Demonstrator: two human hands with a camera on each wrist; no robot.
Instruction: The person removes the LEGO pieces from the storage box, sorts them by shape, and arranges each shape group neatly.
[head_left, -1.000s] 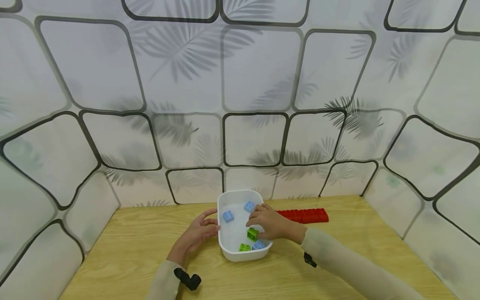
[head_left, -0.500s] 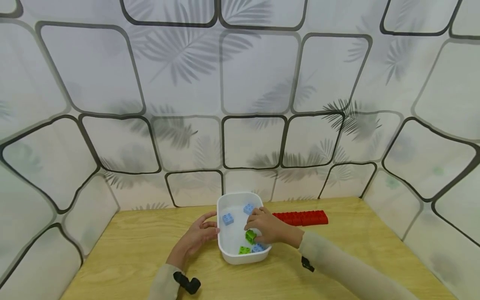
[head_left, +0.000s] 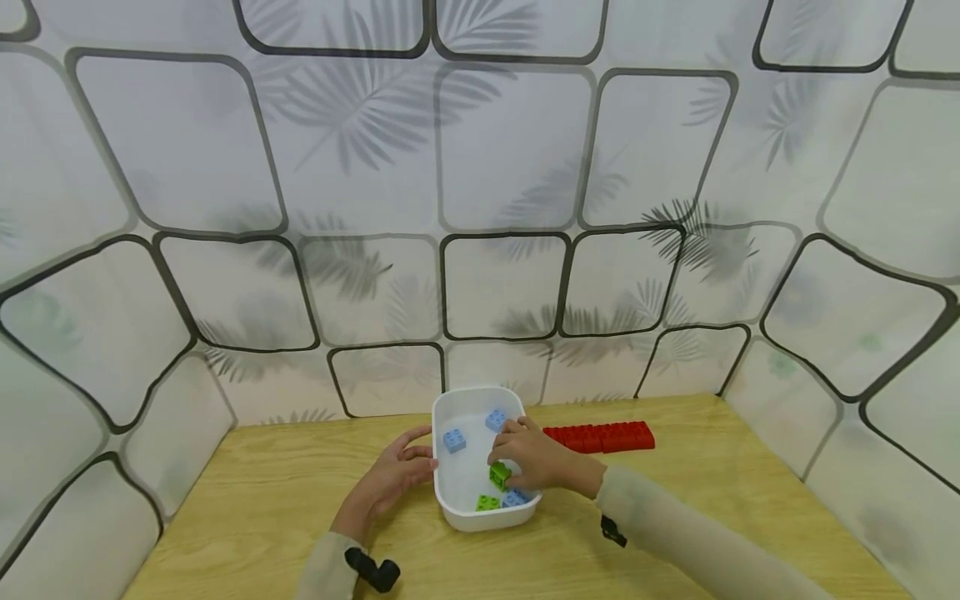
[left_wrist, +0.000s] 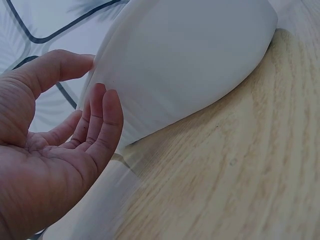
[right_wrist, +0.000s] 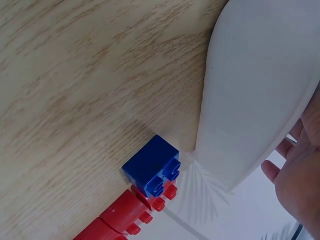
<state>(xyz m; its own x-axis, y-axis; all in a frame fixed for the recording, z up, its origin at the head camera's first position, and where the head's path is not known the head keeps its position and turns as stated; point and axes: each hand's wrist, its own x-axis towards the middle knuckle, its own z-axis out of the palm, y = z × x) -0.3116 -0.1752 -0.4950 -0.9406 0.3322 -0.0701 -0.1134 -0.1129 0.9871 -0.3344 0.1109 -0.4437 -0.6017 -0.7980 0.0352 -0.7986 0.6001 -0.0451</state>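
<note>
Overall, I note a pale backdrop [head_left: 502,150] patterned with dark rounded outlines and grey leaves, standing behind and on both sides of the work area. Below it lies a wood-grained table [head_left: 738,475]. My light sleeves [head_left: 697,533] reach in from the near edge. Near the far side of the table sits an upright white bin [head_left: 474,522], its long side running away from me.

My left hand [head_left: 397,477] is at the bin's left side: thumb tip at the rim, fingers loosely bent alongside the outer wall, with no grip round it. My right hand [head_left: 534,454] reaches over the right rim, fingers bent down inside. Right of the bin lies a row of red blocks [head_left: 600,437]. Black devices [head_left: 372,571] are fastened at both wrists.

As for single blocks, a dark blue block [right_wrist: 152,162] stands at the row's bin end; whether it touches the row I cannot tell. Inside the bin, my right thumb and fingers pinch a tilted green block [head_left: 499,476]. Three light blue blocks [head_left: 453,440] lie at the left side, far right and near right; a lime block [head_left: 487,502] lies just beside the last.
</note>
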